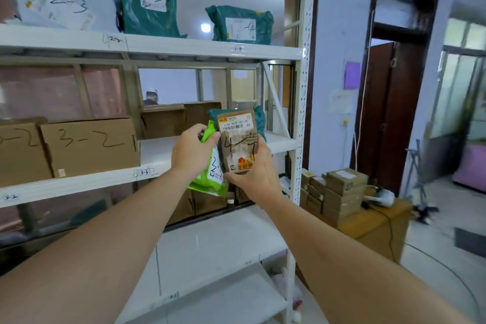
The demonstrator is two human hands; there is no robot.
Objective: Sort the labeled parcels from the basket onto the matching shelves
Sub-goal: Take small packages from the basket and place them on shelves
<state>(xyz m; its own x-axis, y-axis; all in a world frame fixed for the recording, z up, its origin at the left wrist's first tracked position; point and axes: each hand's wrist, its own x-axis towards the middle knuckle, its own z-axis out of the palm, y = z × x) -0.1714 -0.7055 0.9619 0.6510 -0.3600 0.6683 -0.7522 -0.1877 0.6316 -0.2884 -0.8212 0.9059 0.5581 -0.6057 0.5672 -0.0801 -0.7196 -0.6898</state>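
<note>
Two bare forearms reach up from the bottom edge toward the white shelving rack (302, 102). Left hand (193, 151) pinches the top of a bright green mailer (210, 179); thumb and fingers are curled round its upper edge and the bag hangs down below the wrist. Its handwritten mark starts with a 3; the rest is hidden behind the other parcel.

Right hand (252, 173) grips a small brown cardboard parcel (238, 139) from below, fingers wrapped round its lower end, label side turned to the face. Scrawl on it reads roughly 4-4. Held upright and high, likely so the number can be read against the shelf tags.

Both parcels are held in front of the middle shelf (155, 150), neither placed. Boxes marked 3-2 (89, 143) sit to the left on that level; the edge tag nearby reads 3-3. A teal bag marked with a 4 (240, 25) stands on the shelf above, with a white envelope marked 2-3 (63, 2) further left.

Judgement: checking labels, deciding destinations. Basket not in view.
</note>
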